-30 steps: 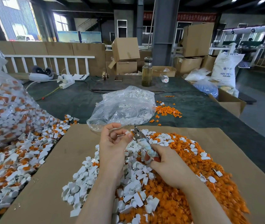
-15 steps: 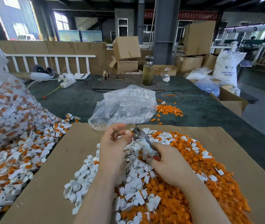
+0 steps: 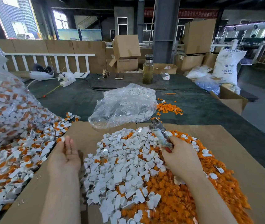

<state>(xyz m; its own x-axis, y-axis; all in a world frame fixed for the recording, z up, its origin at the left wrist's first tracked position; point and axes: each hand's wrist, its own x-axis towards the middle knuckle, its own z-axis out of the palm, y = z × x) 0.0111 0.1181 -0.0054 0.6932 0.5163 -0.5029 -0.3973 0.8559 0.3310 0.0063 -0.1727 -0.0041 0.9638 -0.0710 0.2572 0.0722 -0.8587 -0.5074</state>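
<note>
Right grip: right hand point(image 3: 182, 160) clenched round pliers point(image 3: 157, 130) handles, nose up.
Left grip: left hand point(image 3: 66, 155) flat, palm up, seems empty, over cardboard point(image 3: 83, 131) edge.
Stock: white-orange plastic pieces point(image 3: 23, 152) just left of it.
Tip: pinch one piece only and feed it squarely to the pliers nose.

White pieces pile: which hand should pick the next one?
Left, likely. The left hand lies open, palm up, over the cardboard right beside the white pieces. The right hand is curled round the pliers, so it probably cannot pinch a piece freely.
</note>
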